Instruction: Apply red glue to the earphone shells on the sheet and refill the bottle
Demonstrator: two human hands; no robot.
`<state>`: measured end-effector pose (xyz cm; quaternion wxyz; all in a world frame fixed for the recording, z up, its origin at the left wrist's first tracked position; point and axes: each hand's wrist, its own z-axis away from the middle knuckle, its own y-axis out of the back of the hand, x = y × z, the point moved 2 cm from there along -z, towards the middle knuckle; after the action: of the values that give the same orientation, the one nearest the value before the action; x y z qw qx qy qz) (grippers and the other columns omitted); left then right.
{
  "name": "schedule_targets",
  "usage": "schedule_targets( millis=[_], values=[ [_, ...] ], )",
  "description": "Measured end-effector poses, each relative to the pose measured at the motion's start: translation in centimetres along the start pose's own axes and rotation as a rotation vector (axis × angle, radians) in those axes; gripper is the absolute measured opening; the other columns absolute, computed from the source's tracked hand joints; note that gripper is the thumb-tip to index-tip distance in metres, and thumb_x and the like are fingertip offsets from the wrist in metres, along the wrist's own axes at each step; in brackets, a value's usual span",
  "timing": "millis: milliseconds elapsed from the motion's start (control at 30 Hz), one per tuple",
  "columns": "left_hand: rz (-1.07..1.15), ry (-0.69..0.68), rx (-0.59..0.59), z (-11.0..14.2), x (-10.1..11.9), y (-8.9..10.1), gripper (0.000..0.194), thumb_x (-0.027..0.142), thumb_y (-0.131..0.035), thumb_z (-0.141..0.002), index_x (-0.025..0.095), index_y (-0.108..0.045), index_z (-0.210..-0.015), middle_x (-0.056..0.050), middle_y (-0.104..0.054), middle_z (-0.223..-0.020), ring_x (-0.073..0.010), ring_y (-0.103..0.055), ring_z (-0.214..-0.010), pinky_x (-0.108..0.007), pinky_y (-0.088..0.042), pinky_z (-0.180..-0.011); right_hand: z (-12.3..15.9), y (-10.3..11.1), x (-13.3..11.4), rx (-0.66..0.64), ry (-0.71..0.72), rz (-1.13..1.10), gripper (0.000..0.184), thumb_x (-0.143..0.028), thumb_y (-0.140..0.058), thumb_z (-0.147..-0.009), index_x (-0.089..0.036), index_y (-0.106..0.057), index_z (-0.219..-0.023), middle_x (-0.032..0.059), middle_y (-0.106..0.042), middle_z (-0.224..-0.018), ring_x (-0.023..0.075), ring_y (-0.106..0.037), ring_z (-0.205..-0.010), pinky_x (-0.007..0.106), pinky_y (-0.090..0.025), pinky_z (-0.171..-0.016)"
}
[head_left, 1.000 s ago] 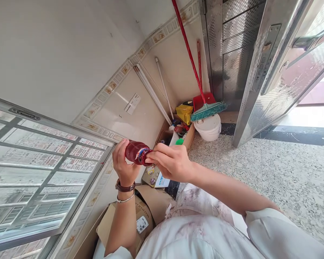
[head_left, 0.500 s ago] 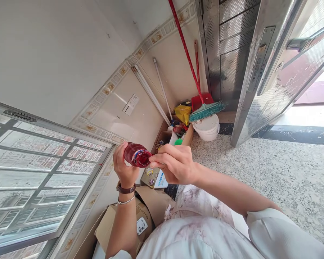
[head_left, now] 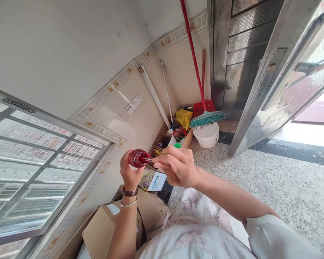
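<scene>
My left hand (head_left: 129, 175) is wrapped round a small, clear plastic bottle (head_left: 134, 158), stained deep red inside, holding it tilted with its open mouth toward my right hand. A thin stick (head_left: 148, 159) is pinched between the thumb and fingers of my right hand (head_left: 176, 165). Its far end reaches into the bottle's mouth, where the tip is hidden, so I cannot tell whether it is a brush.
Below the hands are a tin (head_left: 146, 178) and a cardboard box (head_left: 101, 226). Further off, a broom (head_left: 207, 118) rests by a white lidded bucket (head_left: 206, 135), beside a box of odds and ends. A barred window (head_left: 37, 172) is at left, an open metal door (head_left: 270, 82) at right.
The bottle has turned so its mouth faces me more, and both hands sit slightly lower in view. More of the thin stick now shows. The view has shifted a little.
</scene>
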<state>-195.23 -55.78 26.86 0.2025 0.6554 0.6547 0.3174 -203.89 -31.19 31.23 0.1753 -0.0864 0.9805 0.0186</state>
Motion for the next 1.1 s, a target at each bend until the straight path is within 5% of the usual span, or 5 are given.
schedule_targets(
  millis=[300, 600, 867, 1100],
  values=[
    [0.048, 0.239, -0.032, 0.6, -2.5, -4.9, 0.065, 0.039, -0.075, -0.077, 0.019, -0.051, -0.134, -0.013, -0.063, -0.126, -0.0275, -0.061, -0.116, -0.042, -0.049, -0.101, -2.2, -2.9, 6.5, -0.143, -0.089, -0.101, 0.010, -0.018, -0.051, -0.098, -0.019, -0.061, -0.097, 0.0023, -0.065, -0.080, 0.0119, -0.059, -0.066, 0.023, -0.048, -0.057],
    [0.083, 0.419, -0.015, 0.1, -13.9, -12.0, 0.065, 0.042, -0.077, -0.075, 0.017, -0.054, -0.130, -0.014, -0.065, -0.123, -0.0304, -0.061, -0.113, -0.047, -0.050, -0.098, -4.4, -11.8, 20.7, -0.220, -0.172, 0.011, 0.012, -0.018, -0.052, -0.097, -0.020, -0.063, -0.093, 0.0027, -0.066, -0.081, 0.0137, -0.061, -0.072, 0.026, -0.049, -0.063],
    [0.121, 0.493, -0.085, -1.1, -24.7, -14.2, 0.068, 0.035, -0.078, -0.071, 0.021, -0.053, -0.133, -0.012, -0.063, -0.126, -0.0297, -0.061, -0.114, -0.045, -0.049, -0.101, 1.3, -20.5, 35.8, -0.365, -0.422, 0.274, 0.026, -0.031, -0.045, -0.101, -0.017, -0.063, -0.087, 0.0054, -0.065, -0.084, 0.0139, -0.062, -0.077, 0.025, -0.048, -0.069],
    [0.058, 0.613, -0.123, -0.2, -29.3, -14.1, 0.073, 0.039, -0.079, -0.068, 0.031, -0.051, -0.136, -0.005, -0.063, -0.128, -0.0313, -0.063, -0.112, -0.051, -0.050, -0.102, 9.8, -25.4, 45.1, -0.601, -0.698, 0.439, 0.032, -0.033, -0.041, -0.101, -0.016, -0.065, -0.088, 0.0090, -0.067, -0.095, 0.0166, -0.063, -0.089, 0.025, -0.045, -0.077]
  ],
)
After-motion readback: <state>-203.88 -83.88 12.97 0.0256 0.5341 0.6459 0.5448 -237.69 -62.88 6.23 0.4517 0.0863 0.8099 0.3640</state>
